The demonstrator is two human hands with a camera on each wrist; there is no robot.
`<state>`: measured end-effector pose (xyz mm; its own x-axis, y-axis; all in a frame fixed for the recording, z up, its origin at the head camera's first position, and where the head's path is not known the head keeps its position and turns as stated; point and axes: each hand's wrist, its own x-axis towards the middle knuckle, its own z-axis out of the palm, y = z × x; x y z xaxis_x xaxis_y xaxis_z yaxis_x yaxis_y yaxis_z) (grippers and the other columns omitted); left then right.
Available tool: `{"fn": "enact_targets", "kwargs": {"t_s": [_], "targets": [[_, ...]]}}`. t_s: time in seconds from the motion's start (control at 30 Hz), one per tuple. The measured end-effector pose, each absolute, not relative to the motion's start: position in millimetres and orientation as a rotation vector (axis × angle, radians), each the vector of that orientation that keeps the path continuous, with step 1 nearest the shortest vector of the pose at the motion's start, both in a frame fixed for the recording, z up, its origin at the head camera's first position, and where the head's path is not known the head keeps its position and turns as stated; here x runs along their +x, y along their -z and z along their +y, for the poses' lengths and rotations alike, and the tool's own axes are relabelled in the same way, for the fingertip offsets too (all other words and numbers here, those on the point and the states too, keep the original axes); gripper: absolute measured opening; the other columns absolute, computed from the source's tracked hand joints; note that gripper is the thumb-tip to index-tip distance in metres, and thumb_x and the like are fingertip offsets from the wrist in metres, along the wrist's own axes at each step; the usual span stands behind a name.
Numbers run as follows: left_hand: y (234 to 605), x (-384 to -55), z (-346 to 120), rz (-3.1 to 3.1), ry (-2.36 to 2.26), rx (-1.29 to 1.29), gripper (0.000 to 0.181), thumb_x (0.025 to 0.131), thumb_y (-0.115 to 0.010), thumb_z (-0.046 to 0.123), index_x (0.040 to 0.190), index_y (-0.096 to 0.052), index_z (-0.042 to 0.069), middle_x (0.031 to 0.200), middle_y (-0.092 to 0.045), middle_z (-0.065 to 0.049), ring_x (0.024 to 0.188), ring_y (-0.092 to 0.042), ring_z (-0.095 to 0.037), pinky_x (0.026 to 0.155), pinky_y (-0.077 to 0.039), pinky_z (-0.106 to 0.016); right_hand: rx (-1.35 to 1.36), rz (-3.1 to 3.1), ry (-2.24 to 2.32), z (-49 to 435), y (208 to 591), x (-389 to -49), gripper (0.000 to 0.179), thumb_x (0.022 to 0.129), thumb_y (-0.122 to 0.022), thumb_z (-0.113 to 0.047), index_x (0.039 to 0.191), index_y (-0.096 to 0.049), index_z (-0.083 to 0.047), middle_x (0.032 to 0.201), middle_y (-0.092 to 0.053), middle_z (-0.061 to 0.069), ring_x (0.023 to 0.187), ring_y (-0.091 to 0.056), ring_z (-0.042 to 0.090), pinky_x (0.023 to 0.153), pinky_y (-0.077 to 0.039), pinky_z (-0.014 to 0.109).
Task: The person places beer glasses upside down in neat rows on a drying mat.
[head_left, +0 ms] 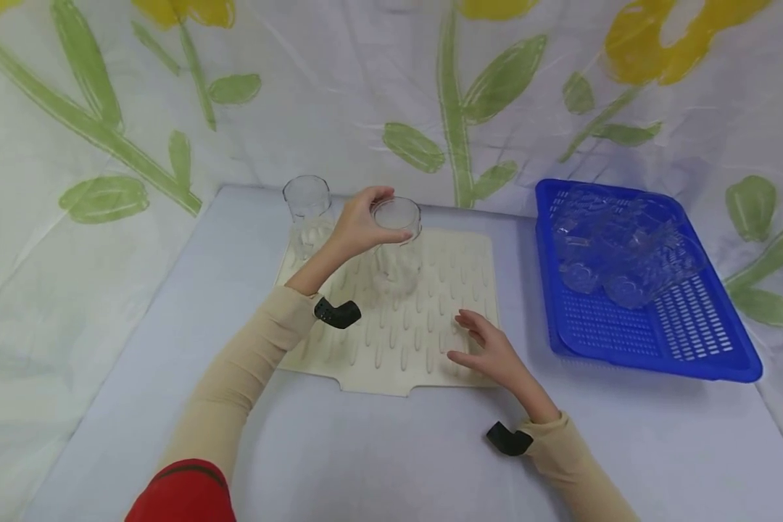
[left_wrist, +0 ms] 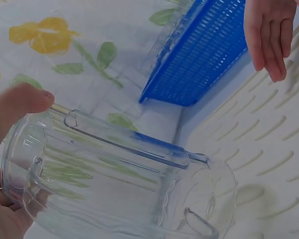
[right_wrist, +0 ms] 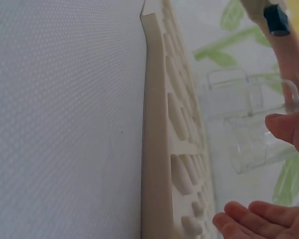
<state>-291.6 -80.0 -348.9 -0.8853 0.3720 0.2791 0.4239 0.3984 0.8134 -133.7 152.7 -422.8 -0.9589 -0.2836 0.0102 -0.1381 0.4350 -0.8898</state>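
Note:
My left hand (head_left: 360,223) grips a clear glass mug (head_left: 398,262) near its upper end, thumb on one side and fingers round the other. The mug stands upright low over the cream ribbed drying mat (head_left: 391,355); in the left wrist view its lower end overlaps the ribs. A second clear glass mug (head_left: 308,199) stands at the mat's back left corner, partly behind my left wrist. Over the mat's right side hovers my right hand (head_left: 486,351), fingers loosely bent and thumb apart, holding nothing.
At the right of the table stands a blue plastic basket (head_left: 744,366) with several clear glasses (head_left: 626,250) lying in it. A flowered sheet (head_left: 339,109) hangs behind the table. Pale cloth (head_left: 339,464) covers the tabletop in front of the mat.

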Motion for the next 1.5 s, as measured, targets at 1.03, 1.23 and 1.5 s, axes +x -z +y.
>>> {"fn": "enact_targets", "kwargs": {"t_s": [1.03,1.23,1.5], "targets": [[369,-337,-72,-2.596,1.432,-0.609,0.078,0.067,-0.078,0.021,0.127,-0.038,-0.009,0.126,-0.043,-0.020,0.116,-0.040,-0.026,0.094,-0.032,-0.025,-0.405,2.585,1.562,169,435,-133,0.063,0.075,-0.070,0.001,0.125,-0.036,0.016,0.124,-0.042,0.031,0.117,-0.037,0.039,0.096,-0.031,0.044],[370,-337,-72,-2.630,1.419,-0.541,0.078,0.069,-0.077,0.021,0.128,-0.037,-0.009,0.127,-0.042,-0.021,0.117,-0.039,-0.027,0.095,-0.032,-0.029,-0.380,2.575,1.554,166,421,-129,0.061,0.075,-0.069,0.002,0.124,-0.036,0.017,0.125,-0.040,0.031,0.118,-0.036,0.040,0.096,-0.030,0.045],[376,-336,-71,-2.653,1.404,-0.521,0.078,0.069,-0.077,0.023,0.129,-0.038,-0.007,0.127,-0.042,-0.017,0.117,-0.038,-0.026,0.095,-0.031,-0.030,-0.374,2.568,1.562,168,427,-128,0.063,0.074,-0.070,0.001,0.125,-0.036,0.017,0.125,-0.040,0.031,0.118,-0.035,0.040,0.096,-0.029,0.046]]}}
